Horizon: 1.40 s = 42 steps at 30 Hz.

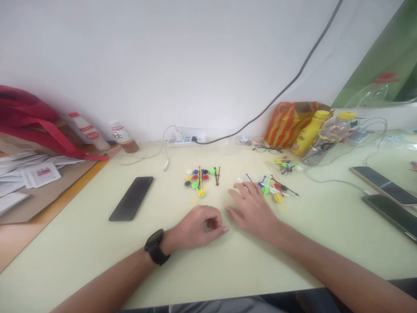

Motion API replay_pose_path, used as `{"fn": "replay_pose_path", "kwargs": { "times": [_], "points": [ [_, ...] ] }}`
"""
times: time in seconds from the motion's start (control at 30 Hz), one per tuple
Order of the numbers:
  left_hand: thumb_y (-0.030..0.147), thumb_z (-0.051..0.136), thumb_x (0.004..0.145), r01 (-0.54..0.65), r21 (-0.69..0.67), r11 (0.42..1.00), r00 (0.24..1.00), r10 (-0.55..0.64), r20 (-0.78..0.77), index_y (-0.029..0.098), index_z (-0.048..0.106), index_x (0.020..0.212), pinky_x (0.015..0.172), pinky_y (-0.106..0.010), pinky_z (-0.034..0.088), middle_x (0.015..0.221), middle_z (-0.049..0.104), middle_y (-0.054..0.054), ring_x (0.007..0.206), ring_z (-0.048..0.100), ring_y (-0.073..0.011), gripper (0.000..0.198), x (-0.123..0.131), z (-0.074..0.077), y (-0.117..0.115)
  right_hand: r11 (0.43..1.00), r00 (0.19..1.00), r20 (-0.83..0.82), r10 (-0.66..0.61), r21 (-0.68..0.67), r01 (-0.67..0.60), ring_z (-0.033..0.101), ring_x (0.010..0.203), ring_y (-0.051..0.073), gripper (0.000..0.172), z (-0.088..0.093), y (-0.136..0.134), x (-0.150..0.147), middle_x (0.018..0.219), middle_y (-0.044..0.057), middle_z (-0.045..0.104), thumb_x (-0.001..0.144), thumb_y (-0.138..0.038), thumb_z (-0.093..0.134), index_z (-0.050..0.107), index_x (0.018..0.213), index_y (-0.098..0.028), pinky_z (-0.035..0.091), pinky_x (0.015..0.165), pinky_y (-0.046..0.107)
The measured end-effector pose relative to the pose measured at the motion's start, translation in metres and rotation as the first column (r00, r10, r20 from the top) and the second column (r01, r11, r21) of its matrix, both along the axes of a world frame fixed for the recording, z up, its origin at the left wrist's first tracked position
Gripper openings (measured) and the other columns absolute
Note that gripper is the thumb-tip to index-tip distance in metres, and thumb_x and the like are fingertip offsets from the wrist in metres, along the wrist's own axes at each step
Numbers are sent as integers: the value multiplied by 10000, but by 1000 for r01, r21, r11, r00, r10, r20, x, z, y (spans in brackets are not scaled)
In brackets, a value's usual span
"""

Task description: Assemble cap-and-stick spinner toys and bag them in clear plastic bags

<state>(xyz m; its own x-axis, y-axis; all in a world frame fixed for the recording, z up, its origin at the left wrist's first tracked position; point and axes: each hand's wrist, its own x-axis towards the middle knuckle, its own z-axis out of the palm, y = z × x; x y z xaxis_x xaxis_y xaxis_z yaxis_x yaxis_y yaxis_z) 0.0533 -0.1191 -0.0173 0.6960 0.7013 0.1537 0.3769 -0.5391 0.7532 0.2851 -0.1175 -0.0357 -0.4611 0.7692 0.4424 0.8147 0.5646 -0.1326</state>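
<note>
My left hand [198, 227], with a dark watch [156, 247] on its wrist, rests on the table with its fingers curled in a loose fist. Nothing shows in its hollow. Just beyond it lies a cluster of small coloured discs [195, 178] and thin plastic arrows [217, 176]. A yellow arrow with a round base [201, 194] sits nearest that hand. My right hand [252, 211] is palm down with its fingers apart. Its fingertips reach the edge of a second group of arrows and discs [276, 188]; whether they touch any is unclear.
A black phone [131, 198] lies at left, and two more phones [387, 184] at right. A third small pile of arrows [286, 165] lies near glasses [267, 149] and bottles [311, 132]. A power strip [185, 140] stands by the wall. Papers [42, 174] occupy the far left.
</note>
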Motion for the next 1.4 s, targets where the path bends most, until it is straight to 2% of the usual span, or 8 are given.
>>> {"fn": "replay_pose_path", "kwargs": {
  "times": [0.13, 0.3, 0.47, 0.63, 0.8, 0.97, 1.27, 1.4],
  "points": [
    [330, 675, 934, 12, 20, 1000, 1000, -11, -20, 186, 639, 767, 639, -256, 473, 700, 658, -12, 652, 598, -144, 223, 0, 0, 0, 998, 997, 29, -68, -14, 69, 460, 1299, 435, 491, -8, 2, 3, 1432, 235, 567, 1038, -430, 480, 527, 1427, -136, 295, 1112, 671],
    [324, 681, 931, 12, 16, 1000, 1000, -11, -25, 184, 635, 771, 631, -249, 462, 704, 655, -6, 651, 592, -137, 217, 0, -2, 1, 996, 1000, -7, -24, -85, 24, 454, 1320, 403, 419, -3, 4, 7, 1406, 214, 573, 1039, -395, 499, 537, 1387, -166, 363, 1111, 627],
    [308, 678, 932, 9, 23, 1000, 1000, -9, -19, 177, 632, 766, 599, -245, 424, 692, 649, -2, 617, 552, -125, 217, 1, -3, 1, 933, 963, -133, 234, -247, -261, 534, 1185, 296, 212, 15, 1, 4, 1209, 127, 629, 995, -273, 582, 601, 1195, -205, 476, 1052, 486],
    [301, 670, 941, 33, 48, 998, 999, -32, -17, 171, 619, 763, 611, -244, 416, 714, 660, -3, 632, 548, -119, 226, 1, -2, 1, 827, 857, -279, 433, -254, -501, 517, 1293, 264, 223, 16, -2, -1, 1312, 121, 616, 969, -225, 626, 622, 1192, -215, 481, 1101, 427],
    [275, 664, 938, 56, 72, 996, 998, -53, -34, 170, 645, 799, 644, -252, 439, 742, 670, -11, 660, 573, -129, 175, 1, -1, 1, 925, 916, -238, 324, -124, -360, 536, 1276, 316, 299, 5, 1, 0, 1341, 141, 615, 923, -192, 646, 620, 1220, -219, 503, 1056, 505],
    [294, 675, 935, 56, 66, 996, 998, -54, -38, 172, 670, 847, 651, -251, 461, 729, 667, -9, 669, 593, -135, 151, -1, -1, 0, 975, 970, -192, 149, -134, -176, 576, 1185, 335, 349, 3, 6, 4, 1290, 128, 631, 922, -218, 641, 589, 1265, -243, 541, 960, 525],
    [299, 662, 944, 60, 75, 995, 998, -59, -17, 164, 658, 829, 640, -247, 463, 715, 654, -18, 657, 593, -132, 177, -1, 0, -1, 957, 936, -297, 189, -156, -243, 574, 1204, 304, 348, 6, 5, 3, 1229, 108, 659, 921, -193, 638, 586, 1260, -248, 519, 1014, 491],
    [315, 661, 942, 135, 108, 985, 991, -133, -25, 172, 676, 836, 711, -286, 490, 751, 690, -41, 709, 636, -161, 179, 3, 13, -7, 959, 925, -324, 200, -126, -252, 589, 1180, 300, 281, 14, 10, 7, 1198, 103, 678, 930, -212, 639, 620, 1208, -250, 516, 1004, 481]
  ]
}}
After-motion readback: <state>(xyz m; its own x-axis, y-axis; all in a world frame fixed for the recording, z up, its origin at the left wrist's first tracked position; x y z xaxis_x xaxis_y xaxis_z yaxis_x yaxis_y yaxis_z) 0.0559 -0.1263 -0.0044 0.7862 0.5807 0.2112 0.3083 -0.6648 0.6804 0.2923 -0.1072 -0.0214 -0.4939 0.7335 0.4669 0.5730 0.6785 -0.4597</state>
